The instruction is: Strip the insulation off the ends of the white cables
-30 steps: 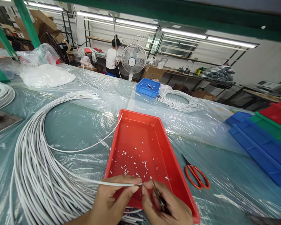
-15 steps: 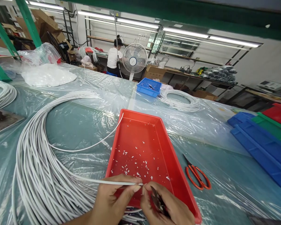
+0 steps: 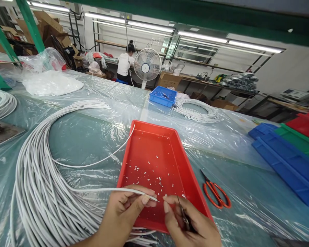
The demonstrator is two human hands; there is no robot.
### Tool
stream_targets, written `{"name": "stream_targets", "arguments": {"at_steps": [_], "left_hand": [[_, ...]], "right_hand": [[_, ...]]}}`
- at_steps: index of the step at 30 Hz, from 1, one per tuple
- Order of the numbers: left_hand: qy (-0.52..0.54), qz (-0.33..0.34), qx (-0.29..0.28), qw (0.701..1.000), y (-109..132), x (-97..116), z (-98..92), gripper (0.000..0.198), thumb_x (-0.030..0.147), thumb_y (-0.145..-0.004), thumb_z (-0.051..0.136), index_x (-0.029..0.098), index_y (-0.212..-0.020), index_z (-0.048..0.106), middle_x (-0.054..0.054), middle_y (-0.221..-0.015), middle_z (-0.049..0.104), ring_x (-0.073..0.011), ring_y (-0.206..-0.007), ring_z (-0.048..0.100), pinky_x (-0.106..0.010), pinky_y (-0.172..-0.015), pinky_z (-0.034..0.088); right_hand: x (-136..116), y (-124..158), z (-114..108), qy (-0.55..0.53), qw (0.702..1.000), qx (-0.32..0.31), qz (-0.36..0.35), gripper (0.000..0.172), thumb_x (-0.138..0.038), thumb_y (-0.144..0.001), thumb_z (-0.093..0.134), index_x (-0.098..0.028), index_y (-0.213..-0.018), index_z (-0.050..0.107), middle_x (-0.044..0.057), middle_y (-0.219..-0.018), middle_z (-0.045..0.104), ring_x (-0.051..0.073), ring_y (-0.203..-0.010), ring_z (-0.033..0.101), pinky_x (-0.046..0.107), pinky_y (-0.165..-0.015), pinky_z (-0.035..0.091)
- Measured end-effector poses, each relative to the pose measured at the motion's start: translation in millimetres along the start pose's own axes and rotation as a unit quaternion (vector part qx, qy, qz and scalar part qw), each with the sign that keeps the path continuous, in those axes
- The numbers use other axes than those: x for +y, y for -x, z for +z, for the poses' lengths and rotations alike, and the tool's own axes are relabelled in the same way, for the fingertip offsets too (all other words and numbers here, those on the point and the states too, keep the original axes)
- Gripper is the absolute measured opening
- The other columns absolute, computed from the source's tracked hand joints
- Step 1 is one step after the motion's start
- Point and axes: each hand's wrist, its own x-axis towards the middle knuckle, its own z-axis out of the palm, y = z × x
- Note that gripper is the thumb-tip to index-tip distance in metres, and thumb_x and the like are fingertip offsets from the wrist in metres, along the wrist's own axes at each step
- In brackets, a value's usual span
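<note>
Between thumb and fingers, my left hand (image 3: 126, 212) pinches a white cable (image 3: 105, 189) close to its end, over the near part of a red tray (image 3: 150, 151). A thin tip sticks out past the fingers. Just right of that tip is my right hand (image 3: 192, 219), apart from the cable, with a small dark-bladed cutting tool (image 3: 184, 216) held in its palm. Its thumb and index finger are near each other; whether a tiny scrap is between them I cannot make out. White scraps lie scattered in the tray. The cable runs back into a large bundle of cables (image 3: 38, 164) on the left.
Orange-handled scissors (image 3: 216, 193) lie right of the tray. Stacked blue bins (image 3: 285, 164) stand at the far right. Farther back are a blue tray (image 3: 162, 96), a cable coil (image 3: 195, 110), a fan (image 3: 147, 65) and a seated person (image 3: 125, 63). Plastic sheeting covers the table.
My right hand has moved right, away from the cable's end, which it was touching before. The left hand has raised the cable slightly, and the thin tip now shows.
</note>
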Motion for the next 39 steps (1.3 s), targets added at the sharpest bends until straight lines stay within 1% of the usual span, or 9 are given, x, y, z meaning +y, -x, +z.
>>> {"name": "stream_targets", "arguments": {"at_steps": [5,10,12,15,21,27,30,33,39], "left_hand": [[0.017,-0.003,-0.037,0.999,0,1,-0.5,0.015,0.026,-0.08,0.06,0.016,-0.086,0.069,-0.004,-0.078,0.073,-0.0167,-0.078,0.067,-0.023,-0.074,0.05],[-0.014,0.033,-0.062,0.997,-1,4,-0.9,0.014,0.022,-0.082,0.058,0.017,-0.083,0.071,-0.003,-0.081,0.068,-0.0159,-0.08,0.062,-0.024,-0.077,0.047],[-0.037,0.053,-0.068,0.996,-1,6,-1.2,0.014,0.021,-0.082,0.057,0.017,-0.082,0.071,-0.003,-0.081,0.065,-0.0159,-0.08,0.06,-0.024,-0.077,0.046],[-0.048,0.055,-0.087,0.994,-2,6,-1.4,0.016,0.021,-0.084,0.054,0.016,-0.082,0.069,-0.004,-0.08,0.062,-0.0166,-0.08,0.059,-0.025,-0.076,0.045],[-0.054,0.032,-0.122,0.991,-4,9,-0.9,0.019,0.024,-0.085,0.052,0.013,-0.087,0.068,-0.006,-0.082,0.061,-0.0169,-0.078,0.058,-0.027,-0.074,0.045],[-0.092,0.038,-0.121,0.988,-6,4,-4.2,0.018,0.024,-0.084,0.053,0.014,-0.088,0.068,-0.006,-0.081,0.061,-0.0161,-0.076,0.057,-0.026,-0.071,0.045],[-0.104,0.041,-0.121,0.986,-5,2,-4.6,0.018,0.023,-0.084,0.053,0.014,-0.086,0.068,-0.006,-0.082,0.061,-0.0164,-0.077,0.057,-0.026,-0.072,0.045],[-0.081,0.034,-0.134,0.987,-4,5,-3.1,0.019,0.022,-0.085,0.051,0.013,-0.085,0.068,-0.006,-0.08,0.061,-0.0161,-0.076,0.058,-0.026,-0.072,0.046],[-0.006,0.0,-0.15,0.989,-4,14,-3.2,0.019,0.025,-0.084,0.055,0.013,-0.084,0.07,-0.003,-0.073,0.061,-0.0132,-0.069,0.056,-0.023,-0.068,0.044]], "right_hand": [[-3,-7,-4,-0.084,0.991,-0.068,0.08,0.007,-0.024,-0.069,0.064,-0.019,-0.07,0.069,-0.003,-0.054,0.065,0.009,-0.042,0.056,0.014,-0.043,0.044],[-6,-9,-7,-0.103,0.986,-0.11,0.077,0.005,-0.02,-0.068,0.064,-0.018,-0.068,0.069,-0.003,-0.054,0.065,0.01,-0.045,0.057,0.015,-0.047,0.045],[-5,-10,-8,-0.092,0.986,-0.127,0.056,0.006,-0.02,-0.07,0.063,-0.018,-0.067,0.068,-0.004,-0.051,0.063,0.009,-0.043,0.054,0.014,-0.044,0.043],[-2,-12,-12,-0.061,0.984,-0.169,-0.017,0.008,-0.015,-0.072,0.059,-0.019,-0.069,0.066,-0.005,-0.051,0.06,0.007,-0.04,0.05,0.014,-0.042,0.04],[8,-16,-21,0.04,0.948,-0.257,-0.184,0.019,-0.01,-0.072,0.052,-0.02,-0.085,0.06,-0.004,-0.062,0.063,0.01,-0.047,0.055,0.019,-0.047,0.041],[12,-13,-20,0.094,0.918,-0.316,-0.218,0.012,-0.011,-0.072,0.054,-0.018,-0.08,0.058,-0.004,-0.059,0.059,0.01,-0.046,0.054,0.02,-0.044,0.039],[9,-12,-16,0.11,0.921,-0.302,-0.221,0.012,-0.009,-0.069,0.049,-0.017,-0.073,0.058,-0.005,-0.054,0.055,0.009,-0.042,0.048,0.019,-0.042,0.037],[4,-12,-12,0.085,0.943,-0.255,-0.198,0.016,-0.007,-0.066,0.043,-0.018,-0.063,0.055,-0.007,-0.048,0.048,0.007,-0.039,0.042,0.017,-0.04,0.034],[2,-13,-9,0.026,0.981,-0.183,-0.066,0.017,-0.014,-0.068,0.047,-0.018,-0.052,0.051,-0.007,-0.044,0.038,0.006,-0.038,0.033,0.017,-0.038,0.027]]}}
